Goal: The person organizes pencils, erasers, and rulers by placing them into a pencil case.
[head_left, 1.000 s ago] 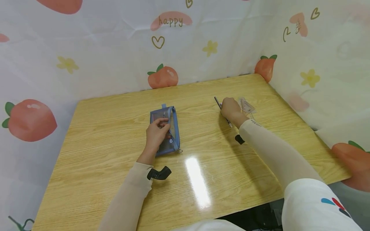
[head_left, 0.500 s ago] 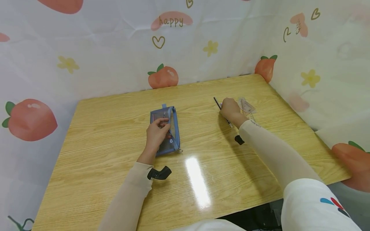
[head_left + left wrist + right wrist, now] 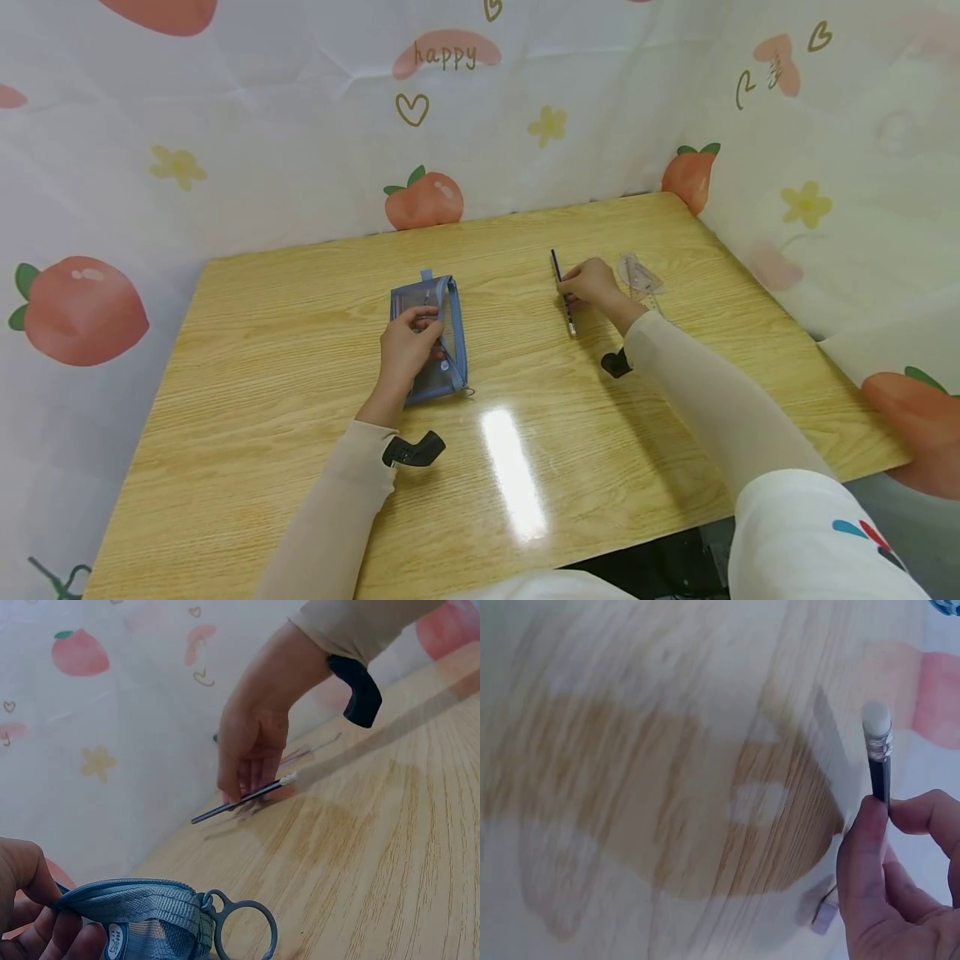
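On the worktop (image 3: 262,350), the blue see-through pouch (image 3: 431,385) lies with its mouth parted. The left hand (image 3: 405,346) pinches its edge; a light, steady hold should stop the opening collapsing. Well right of the pouch, the right hand's (image 3: 597,283) thumb and fingers grip the pencil (image 3: 567,313) near its middle; a firm pinch should prevent swivelling. The zip ring (image 3: 271,930), at the pouch's near end, is best left untangled.

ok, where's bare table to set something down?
Left of the pouch and left sleeve, the table is bare to its edge. Also between pouch and pencil, and in front, between left sleeve and right sleeve. Crowded: around the right grip, with pencil and clear rulers close by.
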The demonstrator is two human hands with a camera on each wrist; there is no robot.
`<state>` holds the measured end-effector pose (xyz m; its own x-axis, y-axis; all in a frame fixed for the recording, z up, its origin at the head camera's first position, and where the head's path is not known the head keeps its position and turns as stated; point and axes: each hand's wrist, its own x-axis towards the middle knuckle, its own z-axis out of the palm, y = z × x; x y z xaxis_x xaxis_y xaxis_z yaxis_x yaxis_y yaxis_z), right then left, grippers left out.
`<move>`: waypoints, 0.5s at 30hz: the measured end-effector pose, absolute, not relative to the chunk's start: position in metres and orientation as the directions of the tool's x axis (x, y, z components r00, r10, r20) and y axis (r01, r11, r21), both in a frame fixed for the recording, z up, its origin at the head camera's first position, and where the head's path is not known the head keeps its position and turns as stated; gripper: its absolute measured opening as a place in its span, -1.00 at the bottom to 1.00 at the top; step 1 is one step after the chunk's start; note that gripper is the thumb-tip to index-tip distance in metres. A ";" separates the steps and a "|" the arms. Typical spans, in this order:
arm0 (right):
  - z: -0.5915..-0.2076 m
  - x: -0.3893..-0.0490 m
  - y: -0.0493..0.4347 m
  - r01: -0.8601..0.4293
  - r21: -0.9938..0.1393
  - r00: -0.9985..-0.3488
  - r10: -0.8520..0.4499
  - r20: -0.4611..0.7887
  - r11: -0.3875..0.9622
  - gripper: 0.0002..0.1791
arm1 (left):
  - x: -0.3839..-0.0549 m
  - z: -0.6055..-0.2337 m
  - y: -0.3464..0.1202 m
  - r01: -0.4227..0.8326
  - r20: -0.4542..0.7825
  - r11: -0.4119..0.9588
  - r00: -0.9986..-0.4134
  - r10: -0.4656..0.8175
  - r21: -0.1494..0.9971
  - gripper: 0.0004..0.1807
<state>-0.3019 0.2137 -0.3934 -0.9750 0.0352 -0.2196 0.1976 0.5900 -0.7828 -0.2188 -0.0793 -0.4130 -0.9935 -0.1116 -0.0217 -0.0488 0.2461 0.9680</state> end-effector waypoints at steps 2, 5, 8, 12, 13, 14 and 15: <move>-0.394 -0.303 0.214 0.241 -0.799 -0.965 0.047 -0.259 0.551 -0.66 | -0.219 -0.413 -0.079 -0.050 -0.023 0.247 -0.993 -0.112 0.968 -0.66; -0.393 -0.303 0.212 0.302 -0.824 -0.947 0.055 -0.315 0.479 -0.62 | -0.218 -0.413 -0.079 -0.049 -0.022 0.249 -0.994 -0.110 0.967 -0.65; -0.393 -0.302 0.208 0.354 -0.856 -0.931 0.053 -0.362 0.376 -0.58 | -0.218 -0.413 -0.079 -0.047 -0.021 0.248 -0.994 -0.106 0.968 -0.65; -0.394 -0.303 0.203 0.389 -0.880 -0.919 0.049 -0.391 0.274 -0.54 | -0.218 -0.413 -0.079 -0.045 -0.021 0.235 -0.994 -0.104 0.971 -0.65; -0.395 -0.304 0.202 0.392 -0.882 -0.918 0.050 -0.394 0.262 -0.55 | -0.218 -0.413 -0.079 -0.046 -0.022 0.233 -0.994 -0.103 0.971 -0.65; -0.396 -0.304 0.201 0.395 -0.883 -0.917 0.053 -0.395 0.253 -0.56 | -0.219 -0.413 -0.079 -0.047 -0.023 0.232 -0.994 -0.102 0.972 -0.65; -0.397 -0.303 0.200 0.392 -0.886 -0.918 0.043 -0.394 0.248 -0.56 | -0.219 -0.413 -0.079 -0.047 -0.024 0.232 -0.994 -0.102 0.972 -0.65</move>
